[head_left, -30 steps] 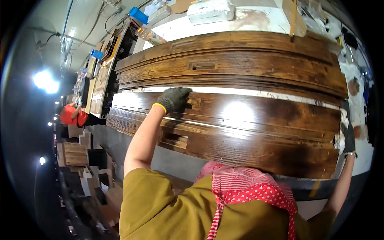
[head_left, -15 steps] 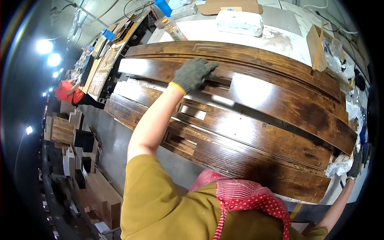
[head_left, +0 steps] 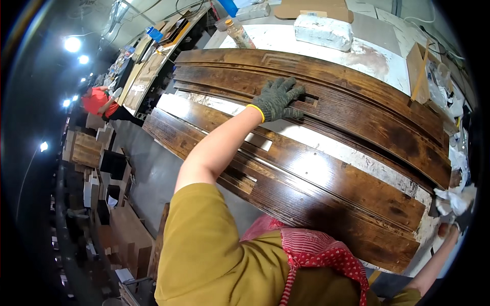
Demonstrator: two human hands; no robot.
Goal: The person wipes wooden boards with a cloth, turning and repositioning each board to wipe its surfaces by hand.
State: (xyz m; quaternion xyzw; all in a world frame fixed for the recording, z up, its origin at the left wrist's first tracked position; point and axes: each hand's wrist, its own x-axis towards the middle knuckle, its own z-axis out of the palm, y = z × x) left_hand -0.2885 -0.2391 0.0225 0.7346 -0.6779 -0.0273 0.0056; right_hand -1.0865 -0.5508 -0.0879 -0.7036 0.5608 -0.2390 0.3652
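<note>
Several dark brown stained wooden boards (head_left: 352, 178) lie side by side on a long table, some with rectangular cut-outs. My left hand (head_left: 279, 99), in a dark green glove with a yellow cuff, rests with fingers spread on a far board (head_left: 367, 111), beside its cut-out. That hand grips nothing. At the far right, my right hand (head_left: 463, 220) is partly lost in the dark rim, closed around a crumpled white cloth (head_left: 454, 200) near the boards' right ends. A white strip of tabletop (head_left: 352, 149) shows between the far and near boards.
Behind the boards stand a bottle (head_left: 240, 34), a white wrapped block (head_left: 323, 32) and a flat cardboard piece (head_left: 314, 10). An open box (head_left: 431, 76) of plastic bags sits at the back right. A person in red (head_left: 99, 102) works at a far-left bench.
The board under my left hand has swung from a tilted, glossy position to lie against the far boards. My left fingers have spread. My right hand and the white cloth have shifted.
</note>
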